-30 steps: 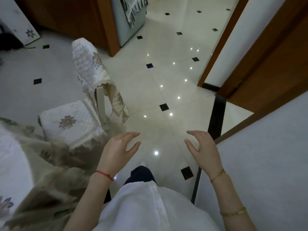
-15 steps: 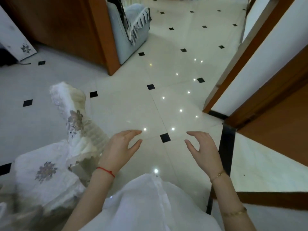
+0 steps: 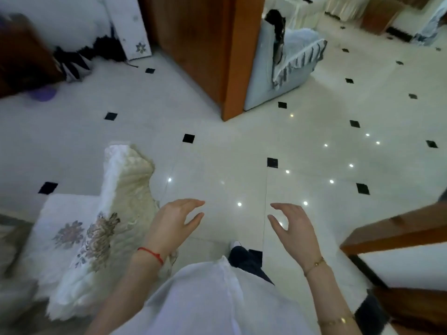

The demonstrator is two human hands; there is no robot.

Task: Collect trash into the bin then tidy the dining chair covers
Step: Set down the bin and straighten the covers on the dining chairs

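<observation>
Both hands hang empty over the glossy floor [image 3: 217, 151], pale tile set with small black diamonds: the left hand [image 3: 173, 224] with a red string at the wrist, the right hand [image 3: 296, 232] with a thin gold bracelet, each with fingers loosely curled and spread, holding nothing. The dining chair [image 3: 79, 238] stands at the lower left, its white quilted chair cover [image 3: 125, 197] with embroidered flowers draped over the backrest and seat; the left hand is just beside the cover's right edge, whether touching it cannot be told. Ahead, a brown wooden partition [image 3: 212, 44] ends in an edge that juts into the floor, and behind it sits a pale blue armchair [image 3: 273, 73] with a fringed throw and something dark lying over its top. To the far left are a white panel [image 3: 130, 25] with a flower print leaning on the wall, a dark striped bag [image 3: 72, 64] and a purple object [image 3: 43, 94] on the floor. At the right a wooden door frame [image 3: 396, 230] closes in. Between chair and frame the tile lies open, widest toward the upper right. No readable writing shows anywhere. No bin is in sight.
</observation>
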